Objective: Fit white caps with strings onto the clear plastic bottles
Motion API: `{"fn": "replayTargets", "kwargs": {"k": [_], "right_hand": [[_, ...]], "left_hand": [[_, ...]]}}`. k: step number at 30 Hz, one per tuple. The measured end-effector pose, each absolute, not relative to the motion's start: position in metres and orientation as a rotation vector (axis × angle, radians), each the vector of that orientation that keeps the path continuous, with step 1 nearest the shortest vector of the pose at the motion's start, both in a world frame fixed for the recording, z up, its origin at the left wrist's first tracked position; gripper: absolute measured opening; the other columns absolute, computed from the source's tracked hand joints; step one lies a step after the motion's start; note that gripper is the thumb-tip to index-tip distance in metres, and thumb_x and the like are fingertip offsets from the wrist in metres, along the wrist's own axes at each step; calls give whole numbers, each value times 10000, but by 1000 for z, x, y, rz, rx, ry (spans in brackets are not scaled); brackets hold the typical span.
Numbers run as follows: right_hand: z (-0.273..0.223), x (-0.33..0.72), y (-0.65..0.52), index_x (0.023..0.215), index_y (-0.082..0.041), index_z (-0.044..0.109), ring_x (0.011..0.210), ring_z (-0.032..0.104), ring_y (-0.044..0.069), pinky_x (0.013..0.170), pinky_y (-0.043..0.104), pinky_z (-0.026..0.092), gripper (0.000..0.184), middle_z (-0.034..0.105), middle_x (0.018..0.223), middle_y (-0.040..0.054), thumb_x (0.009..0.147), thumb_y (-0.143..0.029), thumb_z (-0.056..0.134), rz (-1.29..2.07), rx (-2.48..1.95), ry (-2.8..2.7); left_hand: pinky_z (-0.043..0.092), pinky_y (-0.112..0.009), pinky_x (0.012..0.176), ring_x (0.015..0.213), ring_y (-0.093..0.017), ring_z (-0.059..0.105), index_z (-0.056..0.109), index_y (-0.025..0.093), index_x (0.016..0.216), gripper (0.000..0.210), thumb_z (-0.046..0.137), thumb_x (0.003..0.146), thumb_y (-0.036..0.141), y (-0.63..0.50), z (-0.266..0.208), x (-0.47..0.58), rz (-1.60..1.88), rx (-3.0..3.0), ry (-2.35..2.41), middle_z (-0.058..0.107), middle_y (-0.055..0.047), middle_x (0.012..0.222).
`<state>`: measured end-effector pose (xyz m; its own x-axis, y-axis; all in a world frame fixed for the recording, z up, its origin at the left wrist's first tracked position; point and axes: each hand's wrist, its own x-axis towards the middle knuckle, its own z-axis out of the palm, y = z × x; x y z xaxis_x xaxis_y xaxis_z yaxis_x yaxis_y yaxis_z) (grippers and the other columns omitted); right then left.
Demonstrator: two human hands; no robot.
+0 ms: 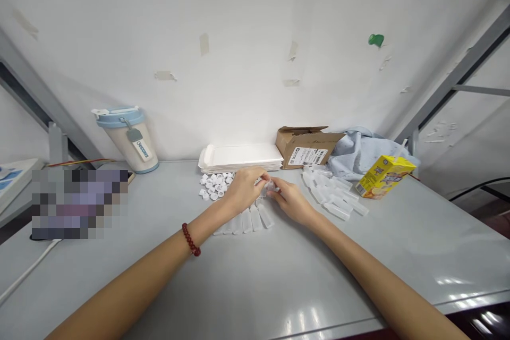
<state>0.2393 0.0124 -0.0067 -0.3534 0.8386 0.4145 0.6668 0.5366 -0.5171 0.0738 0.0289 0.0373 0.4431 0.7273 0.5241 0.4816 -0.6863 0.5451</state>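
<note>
My left hand, with a red bead bracelet on its wrist, is closed in a pinch near the middle of the table. Facing it, my right hand pinches a small translucent plastic bottle, mostly covered by the fingers. The left fingertips meet at its top; what they hold there is hidden. Just below the hands, several translucent bottles lie side by side in a row, partly under my left forearm. White caps lie loose in a pile left of my left hand.
More translucent bottles lie to the right, near a yellow drink carton and a blue cloth. Behind stand a stack of white trays and an open cardboard box. A tumbler and a blurred-out object are left.
</note>
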Motion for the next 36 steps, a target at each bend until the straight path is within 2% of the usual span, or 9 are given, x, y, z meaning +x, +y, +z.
{"fn": "replayTargets", "kwargs": {"k": [3,12,18,23,31,36], "right_hand": [[-5,239,11,1168,-146,490,715,554,192,634,296,432,300,622,874,93,880,-186,417,261,-1207,-2135],[10,238,2,1247,-201,409,671,551,200,612,310,445,368,603,825,72,882,-242,430,186,-1216,-2100],[15,237,-1,1188,-198,436,623,546,178,595,285,445,312,575,737,33,882,-256,443,226,-1173,-2045],[16,237,-2,1152,-193,449,594,536,161,593,281,447,301,578,708,10,862,-262,492,310,-1179,-1945],[18,236,-3,1005,-214,430,688,593,182,629,311,468,235,632,750,22,827,-315,547,505,-1175,-1754],[20,235,-4,965,-208,432,687,582,169,641,310,466,242,593,705,-2,814,-345,562,614,-1120,-1662]], "left_hand": [[477,-265,703,746,-147,623,619,177,740,184,499,767,40,28,39,74,1131,2379,1026,684,-7,790],[486,-285,738,809,-160,622,610,189,799,188,485,793,49,24,43,73,1175,2509,853,680,-22,873],[483,-284,724,834,-167,615,601,187,850,210,468,795,34,23,48,71,1158,2619,772,667,-34,901],[494,-281,731,816,-161,635,602,179,847,195,469,796,46,23,46,71,1301,2583,734,689,-36,883],[491,-266,682,742,-146,632,606,175,825,171,472,800,70,18,47,72,1373,2431,825,680,-27,795],[500,-283,731,811,-162,634,617,173,853,141,518,789,95,16,53,72,1265,2309,934,675,-43,851]]}}
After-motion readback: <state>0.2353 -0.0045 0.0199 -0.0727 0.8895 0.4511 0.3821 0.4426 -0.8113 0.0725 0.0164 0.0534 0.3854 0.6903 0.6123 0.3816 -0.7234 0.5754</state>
